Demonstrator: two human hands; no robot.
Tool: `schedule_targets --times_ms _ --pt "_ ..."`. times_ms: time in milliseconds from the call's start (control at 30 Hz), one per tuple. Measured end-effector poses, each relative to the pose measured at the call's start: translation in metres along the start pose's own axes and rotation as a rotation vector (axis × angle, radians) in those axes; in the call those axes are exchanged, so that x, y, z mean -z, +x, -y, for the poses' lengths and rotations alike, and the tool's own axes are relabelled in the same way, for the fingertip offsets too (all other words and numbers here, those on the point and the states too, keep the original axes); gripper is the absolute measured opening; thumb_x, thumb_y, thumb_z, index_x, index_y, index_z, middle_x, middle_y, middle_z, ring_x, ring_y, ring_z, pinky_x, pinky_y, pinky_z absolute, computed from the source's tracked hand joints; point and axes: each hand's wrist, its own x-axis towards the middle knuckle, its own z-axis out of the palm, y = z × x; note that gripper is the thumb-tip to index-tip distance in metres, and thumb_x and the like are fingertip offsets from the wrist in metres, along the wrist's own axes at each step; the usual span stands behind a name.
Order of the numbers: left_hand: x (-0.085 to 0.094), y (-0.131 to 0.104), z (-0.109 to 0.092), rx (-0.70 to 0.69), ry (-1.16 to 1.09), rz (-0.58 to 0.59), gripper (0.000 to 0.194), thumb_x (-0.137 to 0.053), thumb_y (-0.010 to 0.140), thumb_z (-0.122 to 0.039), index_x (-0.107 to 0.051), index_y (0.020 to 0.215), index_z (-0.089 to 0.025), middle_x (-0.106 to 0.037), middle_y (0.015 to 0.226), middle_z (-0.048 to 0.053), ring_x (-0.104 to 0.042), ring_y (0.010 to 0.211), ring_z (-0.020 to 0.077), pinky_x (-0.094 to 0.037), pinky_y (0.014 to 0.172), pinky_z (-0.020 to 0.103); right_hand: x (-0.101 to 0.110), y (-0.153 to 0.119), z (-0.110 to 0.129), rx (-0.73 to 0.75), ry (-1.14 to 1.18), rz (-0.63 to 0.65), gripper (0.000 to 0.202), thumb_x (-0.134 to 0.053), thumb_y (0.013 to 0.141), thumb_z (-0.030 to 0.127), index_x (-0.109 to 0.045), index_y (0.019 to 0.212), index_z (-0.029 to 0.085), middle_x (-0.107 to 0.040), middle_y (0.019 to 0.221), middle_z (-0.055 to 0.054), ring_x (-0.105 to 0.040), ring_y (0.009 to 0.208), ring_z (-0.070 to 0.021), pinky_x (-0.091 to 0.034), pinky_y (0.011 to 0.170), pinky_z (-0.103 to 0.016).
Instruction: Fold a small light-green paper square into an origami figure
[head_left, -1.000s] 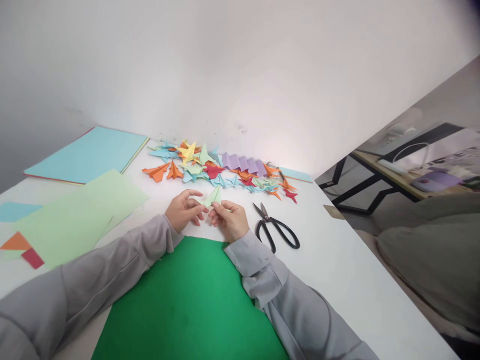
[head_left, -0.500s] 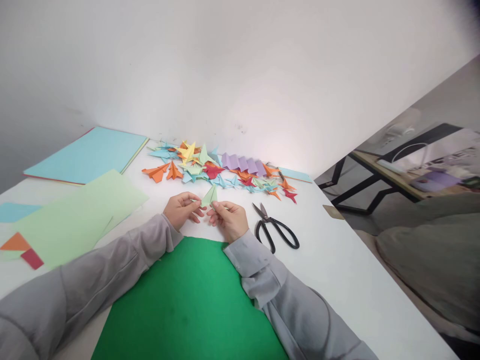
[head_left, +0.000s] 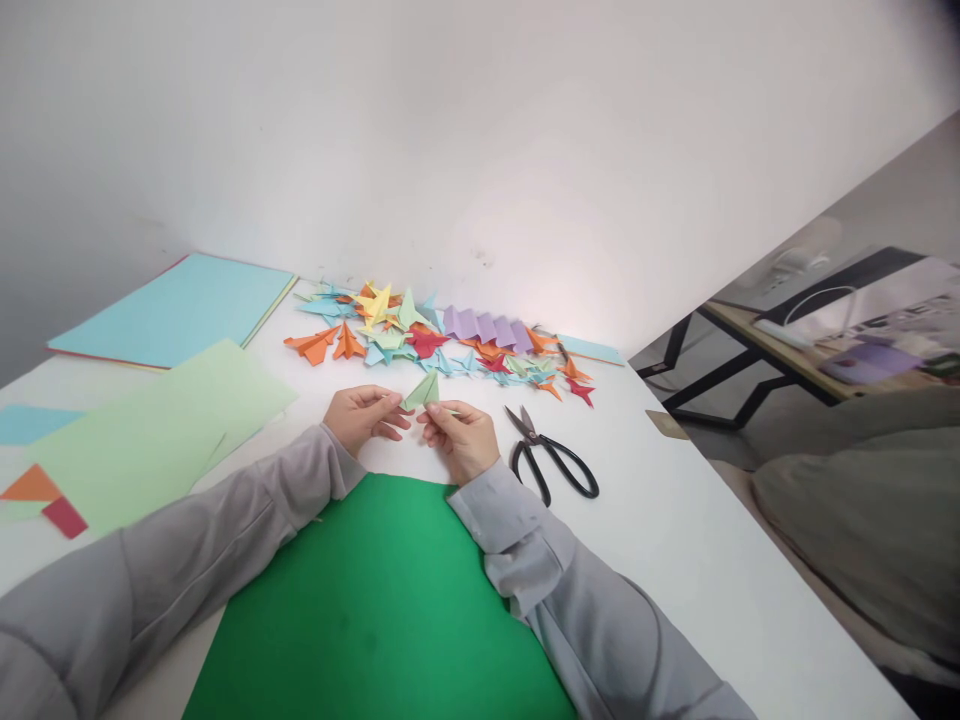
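A small folded piece of light green paper (head_left: 423, 391) is held up between my two hands, its point upward and its creases showing. My left hand (head_left: 364, 413) pinches its lower left corner between thumb and fingers. On the other side, my right hand (head_left: 463, 437) grips the lower right corner, thumb in front. Both hands are just beyond the far edge of a green sheet (head_left: 382, 600). Scissors (head_left: 541, 450) with black handles lie partly opened on the white table, right of my right hand.
Several folded paper figures (head_left: 426, 342) in many colours are heaped along the wall, with a pleated purple paper (head_left: 486, 328) among them. Blue sheets (head_left: 180, 310) are stacked at the back left. Light green sheets (head_left: 150, 430) lie nearer, beside orange (head_left: 31, 484) and red scraps (head_left: 64, 517).
The folded green paper has turned slightly and leans a little more to the right. My left hand has shifted slightly left and my right hand slightly right.
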Motion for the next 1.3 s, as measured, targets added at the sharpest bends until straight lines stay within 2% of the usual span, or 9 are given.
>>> schedule_targets --times_ms 233,433,633,933,1300 --pt "0.0011 0.0004 -0.0003 0.053 0.023 -0.023 0.029 -0.073 0.057 -0.031 -0.062 0.07 -0.007 -0.068 0.068 0.01 -0.064 0.052 0.0156 -0.05 0.041 0.022 -0.0004 0.0013 0.001 -0.046 0.051 -0.021 0.033 -0.071 0.059 0.044 -0.058 0.059 0.014 -0.067 0.055 -0.006 -0.053 0.037 -0.0099 -0.04 0.032 -0.02" --pt "0.0009 0.0004 -0.0018 0.075 -0.012 -0.016 0.025 -0.072 0.06 -0.028 -0.063 0.071 -0.007 -0.068 0.069 0.01 -0.064 0.053 0.0163 -0.05 0.041 0.022 0.0008 0.0029 -0.0006 -0.047 0.05 -0.018 0.034 -0.069 0.061 0.046 -0.056 0.065 0.014 -0.068 0.057 -0.006 -0.054 0.036 -0.0102 -0.039 0.031 -0.019" --pt "-0.0003 -0.0009 -0.0062 0.103 -0.048 0.008 0.024 -0.068 0.064 -0.029 -0.062 0.072 -0.007 -0.068 0.065 0.01 -0.064 0.053 0.0169 -0.05 0.041 0.023 0.0004 0.0014 0.0012 -0.053 0.067 -0.005 0.033 -0.071 0.059 0.045 -0.058 0.062 0.014 -0.066 0.054 -0.004 -0.054 0.036 -0.0099 -0.04 0.032 -0.018" --pt "-0.0009 0.0013 -0.0008 0.034 0.026 -0.007 0.037 -0.077 0.048 -0.035 -0.061 0.068 -0.008 -0.062 0.054 0.004 -0.061 0.049 0.0155 -0.049 0.039 0.023 0.0016 0.0 -0.0014 -0.006 -0.005 0.055 0.027 -0.071 0.062 0.038 -0.064 0.057 0.013 -0.067 0.055 -0.005 -0.053 0.038 -0.0083 -0.041 0.034 -0.018" --pt "-0.0017 0.0012 0.0014 -0.004 0.096 0.0 0.041 -0.077 0.046 -0.037 -0.061 0.07 -0.008 -0.063 0.056 0.004 -0.062 0.051 0.0164 -0.049 0.039 0.024 0.0002 -0.0004 0.001 -0.041 0.002 0.017 0.028 -0.071 0.061 0.036 -0.06 0.049 0.013 -0.062 0.044 -0.003 -0.051 0.034 -0.0087 -0.039 0.033 -0.018"
